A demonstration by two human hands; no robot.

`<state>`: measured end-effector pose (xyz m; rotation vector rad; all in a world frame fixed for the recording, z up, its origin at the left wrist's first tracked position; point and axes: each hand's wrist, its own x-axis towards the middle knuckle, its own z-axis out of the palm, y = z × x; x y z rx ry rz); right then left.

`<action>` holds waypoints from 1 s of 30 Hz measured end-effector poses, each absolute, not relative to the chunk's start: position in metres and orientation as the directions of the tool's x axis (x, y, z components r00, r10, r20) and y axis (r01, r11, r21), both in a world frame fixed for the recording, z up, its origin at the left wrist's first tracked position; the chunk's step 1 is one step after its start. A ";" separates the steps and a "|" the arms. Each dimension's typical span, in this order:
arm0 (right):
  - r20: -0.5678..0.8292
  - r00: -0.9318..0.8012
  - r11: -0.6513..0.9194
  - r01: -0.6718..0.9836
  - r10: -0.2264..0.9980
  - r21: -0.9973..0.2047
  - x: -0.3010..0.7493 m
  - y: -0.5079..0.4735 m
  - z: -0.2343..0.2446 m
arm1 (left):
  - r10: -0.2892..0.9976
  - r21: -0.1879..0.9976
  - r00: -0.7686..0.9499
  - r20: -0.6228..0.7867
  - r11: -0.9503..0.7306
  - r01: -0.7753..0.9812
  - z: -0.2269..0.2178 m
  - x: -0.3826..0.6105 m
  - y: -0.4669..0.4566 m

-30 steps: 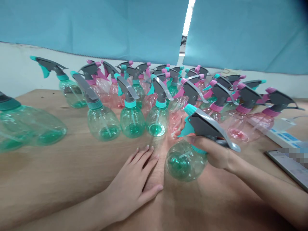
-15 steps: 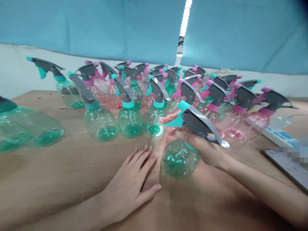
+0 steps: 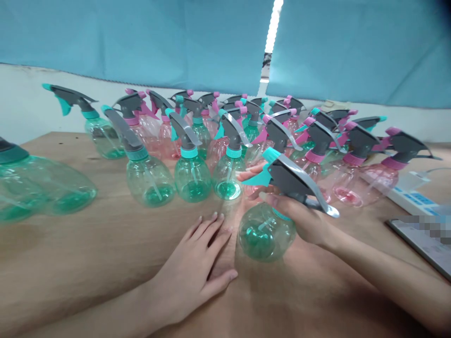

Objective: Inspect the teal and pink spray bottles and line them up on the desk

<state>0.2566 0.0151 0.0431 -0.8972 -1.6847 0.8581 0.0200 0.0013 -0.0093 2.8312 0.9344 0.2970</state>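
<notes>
My right hand [image 3: 299, 213] grips a green spray bottle [image 3: 266, 237] around its neck, just below the grey head and teal trigger. Some of its fingers stretch out behind the trigger, and the bottle's base is at the tabletop. Flat on the wooden table [image 3: 116, 272] lies my left hand [image 3: 193, 263], fingers spread and holding nothing. Just beyond it stand a green bottle with a teal collar [image 3: 193, 180] and another green spray bottle [image 3: 228, 180]. A third green one [image 3: 150, 183] is a little further left.
Behind them crowd several pink and green spray bottles, among them a pink one [image 3: 382, 176] at the right. Capless-looking green bottles [image 3: 66, 188] fill the left edge. A white power strip [image 3: 416, 197] and a phone [image 3: 419, 244] lie at the right. Blue cloth [image 3: 141, 42] hangs behind.
The whole view has shifted slightly, so everything sits a little further right. Both hands keep their pose, the right one still around the green spray bottle.
</notes>
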 end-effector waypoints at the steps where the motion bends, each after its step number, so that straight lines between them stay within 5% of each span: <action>1: 0.422 -0.225 0.462 0.171 0.878 -0.870 0.257 0.015 0.043 | 0.603 0.202 0.786 0.140 -0.794 0.573 -0.009 0.020 0.001; 30: 0.403 -0.247 0.462 0.271 0.881 -0.845 0.254 0.012 0.058 | 0.604 0.186 0.786 0.131 -0.794 0.579 -0.009 0.019 0.001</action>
